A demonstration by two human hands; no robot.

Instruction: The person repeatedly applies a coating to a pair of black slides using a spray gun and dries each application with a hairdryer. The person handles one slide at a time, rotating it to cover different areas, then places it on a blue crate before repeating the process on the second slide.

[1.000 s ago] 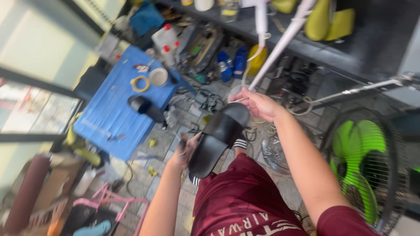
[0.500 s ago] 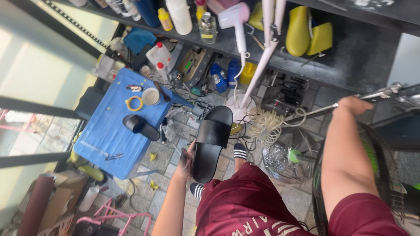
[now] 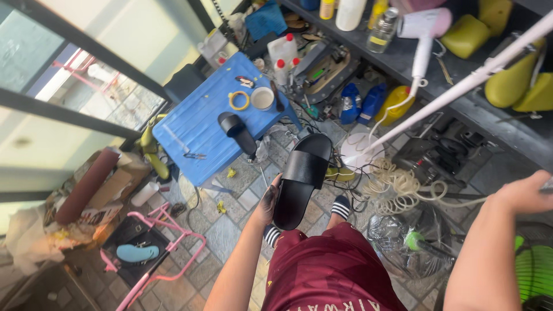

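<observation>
Two hands are in view here. The left hand (image 3: pixel 269 198) has its fingers wrapped around the edge of a black slide sandal (image 3: pixel 302 178), held up over the person's knees with its toe end pointing away toward the blue surface (image 3: pixel 196 124). The right hand (image 3: pixel 527 193) is out at the right edge, resting on something by the fan grille (image 3: pixel 533 270), but whether those fingers are clenched or loose can't be told since they're cut off. A second black sandal (image 3: pixel 236 129) lies on the blue surface, near a roll of yellow tape (image 3: pixel 238 100) and a white cup (image 3: pixel 263 98). A coiled cream hose (image 3: pixel 397 187) sits on the tiled floor just beyond the held sandal.
</observation>
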